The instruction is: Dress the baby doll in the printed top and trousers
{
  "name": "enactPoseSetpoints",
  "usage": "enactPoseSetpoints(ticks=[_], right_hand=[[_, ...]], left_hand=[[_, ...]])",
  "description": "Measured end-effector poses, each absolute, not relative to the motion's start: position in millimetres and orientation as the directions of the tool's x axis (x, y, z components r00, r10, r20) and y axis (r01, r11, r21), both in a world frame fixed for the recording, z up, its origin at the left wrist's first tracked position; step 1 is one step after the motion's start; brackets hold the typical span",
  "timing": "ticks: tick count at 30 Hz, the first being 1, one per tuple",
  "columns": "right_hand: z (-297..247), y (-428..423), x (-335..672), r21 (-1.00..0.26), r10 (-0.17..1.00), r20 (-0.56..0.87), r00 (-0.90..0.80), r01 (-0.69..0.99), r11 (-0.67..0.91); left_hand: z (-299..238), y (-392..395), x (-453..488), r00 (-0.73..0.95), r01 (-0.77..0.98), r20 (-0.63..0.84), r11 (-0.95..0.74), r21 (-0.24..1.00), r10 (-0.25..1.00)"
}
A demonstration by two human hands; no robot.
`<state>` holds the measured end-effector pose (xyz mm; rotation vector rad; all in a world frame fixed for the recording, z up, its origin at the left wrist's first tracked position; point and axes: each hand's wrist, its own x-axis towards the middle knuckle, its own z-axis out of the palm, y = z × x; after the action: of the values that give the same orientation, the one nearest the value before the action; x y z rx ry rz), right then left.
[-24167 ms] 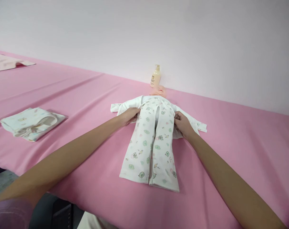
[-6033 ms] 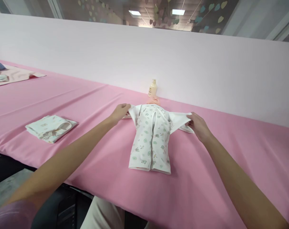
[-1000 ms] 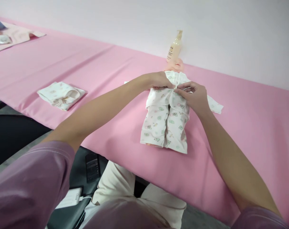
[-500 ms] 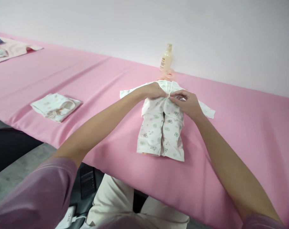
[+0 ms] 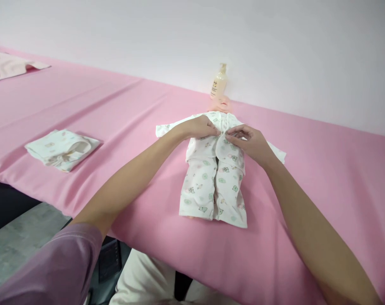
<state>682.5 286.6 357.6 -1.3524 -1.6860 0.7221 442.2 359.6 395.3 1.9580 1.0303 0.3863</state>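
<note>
A doll [image 5: 223,104] lies on its back, dressed in a white printed baby top [image 5: 202,147] and matching pants [image 5: 197,188]. Its sleeves stretch out to both sides. My left hand [image 5: 201,126] pinches the top's front edge at chest height, fingers bent. Opposite it, my right hand [image 5: 250,142] pinches the other front edge between thumb and index finger. The fingertips of both hands almost meet at the middle of the chest. Whatever fastening lies between them is too small to make out.
A folded printed cloth [image 5: 64,148] lies to the left on the pink-covered table [image 5: 132,110]. Behind the doll's head a pump bottle [image 5: 219,82] stands near the white wall [image 5: 290,55]. A pale pink cloth [image 5: 17,67] lies far left. A phone [image 5: 110,259] rests below the table edge.
The view has shifted, so the doll and table sit slightly lower. My fingertips are a little farther apart at the front of the top, and my left fingers are less tightly curled.
</note>
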Motion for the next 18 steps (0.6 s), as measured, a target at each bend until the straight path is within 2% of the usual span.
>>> enactPoseSetpoints(ticks=[4, 18], right_hand=[[360, 285, 677, -0.799, 0.957, 0.283, -0.066, 0.535, 0.273], [348, 289, 663, -0.793, 0.921, 0.389, 0.028, 0.518, 0.320]], left_hand=[[396, 356, 445, 0.586, 0.532, -0.098, -0.291, 0.795, 0.804], [396, 354, 447, 0.590, 0.450, -0.141, -0.178, 0.875, 0.795]])
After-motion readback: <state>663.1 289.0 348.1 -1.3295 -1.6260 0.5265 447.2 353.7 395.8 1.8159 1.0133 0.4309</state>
